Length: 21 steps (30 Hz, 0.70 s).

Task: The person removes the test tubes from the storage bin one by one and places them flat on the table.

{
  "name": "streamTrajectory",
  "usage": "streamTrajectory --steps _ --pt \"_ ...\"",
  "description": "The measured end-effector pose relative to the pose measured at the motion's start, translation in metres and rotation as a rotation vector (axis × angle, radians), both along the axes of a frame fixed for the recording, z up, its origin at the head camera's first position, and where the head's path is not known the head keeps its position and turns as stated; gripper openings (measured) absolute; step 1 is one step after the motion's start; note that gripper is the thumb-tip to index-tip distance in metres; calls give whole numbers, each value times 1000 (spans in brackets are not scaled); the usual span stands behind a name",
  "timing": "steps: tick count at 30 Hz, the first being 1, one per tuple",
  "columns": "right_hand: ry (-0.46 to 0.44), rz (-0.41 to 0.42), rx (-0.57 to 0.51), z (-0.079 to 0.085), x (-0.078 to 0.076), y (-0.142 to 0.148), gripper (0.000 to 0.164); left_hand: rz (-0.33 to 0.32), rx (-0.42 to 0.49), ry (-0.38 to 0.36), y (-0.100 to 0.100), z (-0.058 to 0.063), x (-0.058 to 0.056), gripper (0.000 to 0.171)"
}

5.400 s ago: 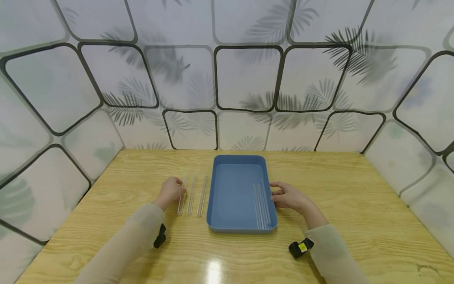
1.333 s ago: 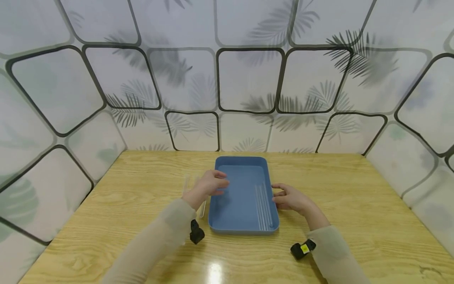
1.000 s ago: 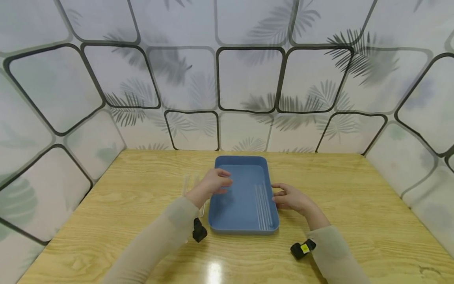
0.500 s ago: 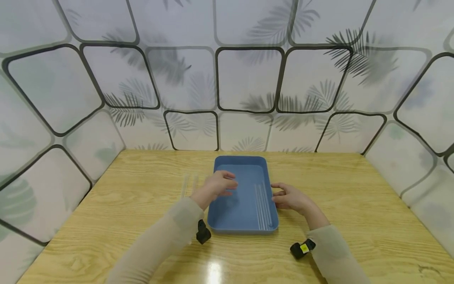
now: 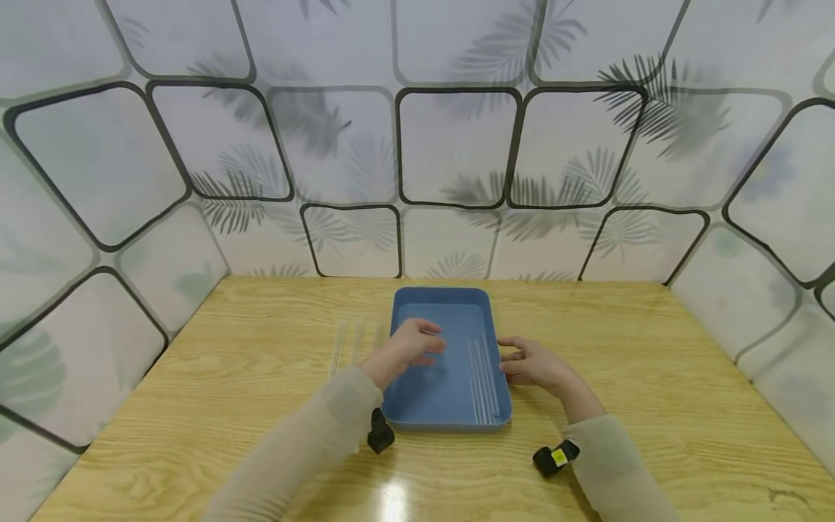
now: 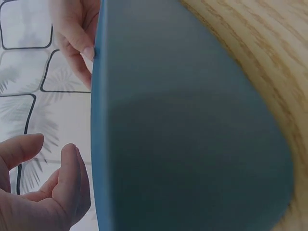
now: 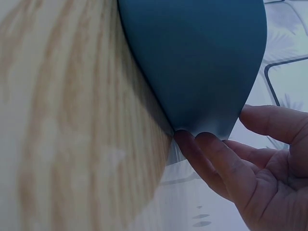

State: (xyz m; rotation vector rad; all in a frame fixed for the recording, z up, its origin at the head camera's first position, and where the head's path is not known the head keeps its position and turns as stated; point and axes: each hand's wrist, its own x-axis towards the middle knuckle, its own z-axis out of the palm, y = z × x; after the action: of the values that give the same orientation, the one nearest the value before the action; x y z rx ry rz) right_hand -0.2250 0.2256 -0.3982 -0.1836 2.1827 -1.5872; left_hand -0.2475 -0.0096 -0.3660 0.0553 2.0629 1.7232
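My left hand (image 5: 411, 344) hovers over the left half of a blue rectangular tray (image 5: 437, 419), palm down. In the left wrist view its thumb and fingers (image 6: 70, 185) stand apart, with nothing between them. My right hand (image 5: 531, 362) rests against the tray's right side, its relaxed fingertips touching the outer wall and its thumb at the rim in the right wrist view. Several thin clear tubes (image 5: 480, 380) lie lengthwise along the right side of the tray. Left of the tray, three more clear tubes (image 5: 338, 351) lie side by side on the table, partly hidden by my left forearm.
The wooden table (image 5: 607, 326) extends around the tray on both sides. Behind it hangs a pale cloth backdrop (image 5: 457, 145) with dark outlines and leaf prints. A black wrist camera (image 5: 381, 433) on the left arm sits close to the tray's near left corner.
My left hand has moved right, from the leftmost tube on the table to over the tray, drifting further right lately. My right hand, the tray and the tubes have stayed in place.
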Motion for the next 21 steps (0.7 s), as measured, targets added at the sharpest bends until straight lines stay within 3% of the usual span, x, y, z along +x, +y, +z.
streamTrajectory --steps 21 --pt "-5 2 -13 0 0 0 59 -31 32 -29 19 -21 3 40"
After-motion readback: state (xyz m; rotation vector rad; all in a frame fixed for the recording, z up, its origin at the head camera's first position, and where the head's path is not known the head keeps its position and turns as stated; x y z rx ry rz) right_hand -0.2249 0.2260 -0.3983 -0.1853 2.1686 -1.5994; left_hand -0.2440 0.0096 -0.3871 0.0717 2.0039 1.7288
